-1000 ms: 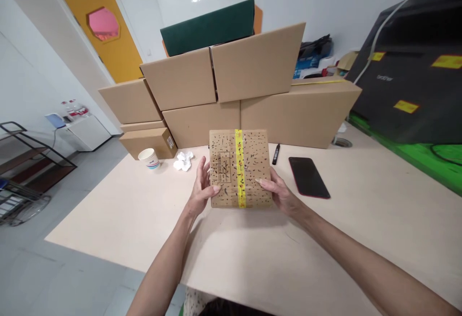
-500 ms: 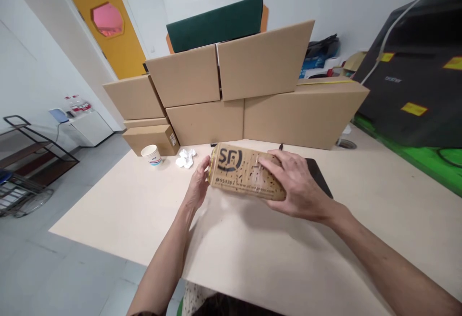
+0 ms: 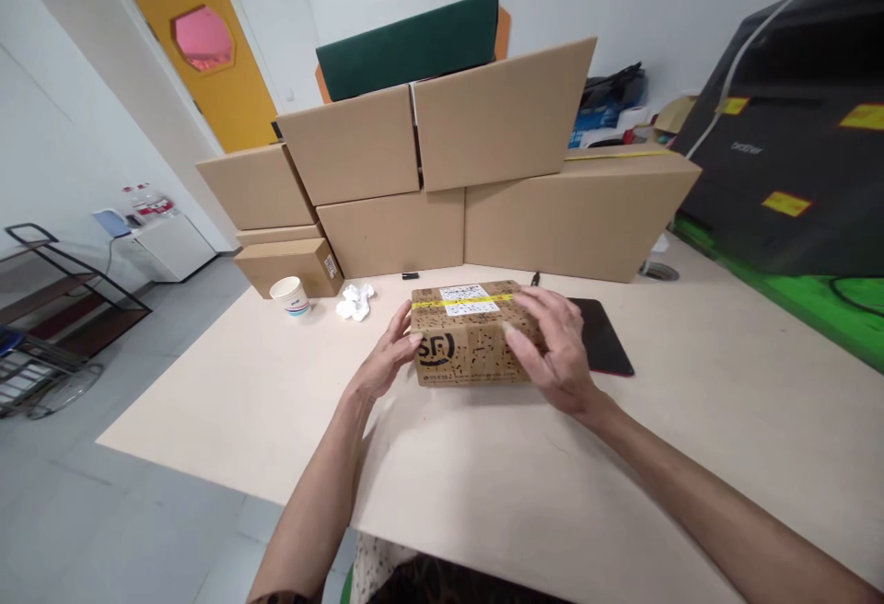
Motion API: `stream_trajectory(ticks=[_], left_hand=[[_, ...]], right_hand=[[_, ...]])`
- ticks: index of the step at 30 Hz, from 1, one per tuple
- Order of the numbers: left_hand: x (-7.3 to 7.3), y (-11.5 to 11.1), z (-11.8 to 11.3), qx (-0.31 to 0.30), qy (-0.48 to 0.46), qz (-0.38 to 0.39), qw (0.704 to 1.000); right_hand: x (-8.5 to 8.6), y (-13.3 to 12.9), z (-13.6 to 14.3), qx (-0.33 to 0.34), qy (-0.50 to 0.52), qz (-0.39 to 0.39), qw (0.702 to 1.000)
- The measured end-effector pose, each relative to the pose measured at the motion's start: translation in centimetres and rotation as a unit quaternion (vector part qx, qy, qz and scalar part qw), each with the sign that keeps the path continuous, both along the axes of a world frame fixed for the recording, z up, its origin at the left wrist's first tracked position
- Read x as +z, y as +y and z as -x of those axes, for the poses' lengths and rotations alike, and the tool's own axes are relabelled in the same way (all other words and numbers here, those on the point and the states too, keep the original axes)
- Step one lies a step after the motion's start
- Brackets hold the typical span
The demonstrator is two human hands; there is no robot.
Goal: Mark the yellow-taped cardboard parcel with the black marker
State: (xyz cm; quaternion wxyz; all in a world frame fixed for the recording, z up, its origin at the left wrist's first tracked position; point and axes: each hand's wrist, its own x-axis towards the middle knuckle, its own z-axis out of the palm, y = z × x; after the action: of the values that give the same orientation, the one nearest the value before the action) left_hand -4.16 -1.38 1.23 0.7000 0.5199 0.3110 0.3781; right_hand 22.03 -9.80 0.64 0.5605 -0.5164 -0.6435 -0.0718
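A small brown cardboard box (image 3: pixel 476 360) sits on or just above the table in front of me, held between both hands. Its top carries a white label (image 3: pixel 472 301) and a strip of yellow tape, and black "SF" print marks the side facing me. My left hand (image 3: pixel 384 360) grips the left end, its thumb at the front corner. Around the right end is my right hand (image 3: pixel 556 346), with fingers on the top edge and thumb on the front side. The box's far side and underside are hidden.
Large cardboard boxes (image 3: pixel 393 240) are stacked along the table's back, with a dark green box (image 3: pixel 411 47) on top. A paper cup (image 3: pixel 288 296) and crumpled white tissue (image 3: pixel 355 302) stand left. A black mat (image 3: pixel 606 339) lies right, near a black pen (image 3: pixel 535 279).
The box has been turned from a tilted pose, so its label and yellow tape face up and the SF side faces me. Both hands have shifted with it.
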Motion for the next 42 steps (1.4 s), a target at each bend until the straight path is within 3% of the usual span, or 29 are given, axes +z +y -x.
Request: stream_trajectory(ticks=[3, 6, 8, 11, 16, 23, 30, 34, 38, 42], left_hand=[[-0.1, -0.1, -0.4, -0.001, 0.02, 0.02, 1.0], [-0.2, -0.3, -0.9, 0.027, 0.035, 0.046, 0.998], [-0.3, -0.4, -1.2, 0.043, 0.043, 0.055, 0.997], [-0.4, -0.5, -1.5, 0.049, 0.035, 0.049, 0.997], [-0.6, -0.2, -1.4, 0.053, -0.022, 0.003, 0.998], [-0.5, 0.2, -1.1, 0.138, -0.054, -0.016, 0.989], [-1.4, 0.7, -1.2, 0.149, -0.053, -0.077, 0.984], [-2.0, 0.9, -1.6, 0.149, -0.071, -0.061, 0.984], [-1.8, 0.9, -2.0, 0.143, -0.105, -0.012, 0.984], [-1.8, 1.0, -2.1, 0.138, -0.094, -0.011, 0.986]], right_hand=[[-0.8, 1.0, -0.3, 0.005, 0.234, 0.077, 0.969], [-1.6, 2.1, -0.9, 0.045, 0.454, 0.125, 0.881], [-2.0, 2.8, -1.3, 0.044, 0.539, 0.132, 0.831], [-2.3, 3.2, -1.5, 0.055, 0.575, 0.156, 0.801], [-1.5, 3.1, -1.3, 0.12, 0.583, 0.111, 0.796], [-1.5, 2.9, -1.7, 0.169, 0.564, 0.115, 0.8], [-3.5, 3.4, -0.4, 0.137, 0.617, 0.134, 0.764], [-5.3, 3.5, 0.5, 0.105, 0.601, 0.146, 0.779], [-6.9, 3.8, 0.7, 0.143, 0.563, 0.134, 0.803], [-7.9, 4.3, 0.2, 0.171, 0.529, 0.123, 0.822]])
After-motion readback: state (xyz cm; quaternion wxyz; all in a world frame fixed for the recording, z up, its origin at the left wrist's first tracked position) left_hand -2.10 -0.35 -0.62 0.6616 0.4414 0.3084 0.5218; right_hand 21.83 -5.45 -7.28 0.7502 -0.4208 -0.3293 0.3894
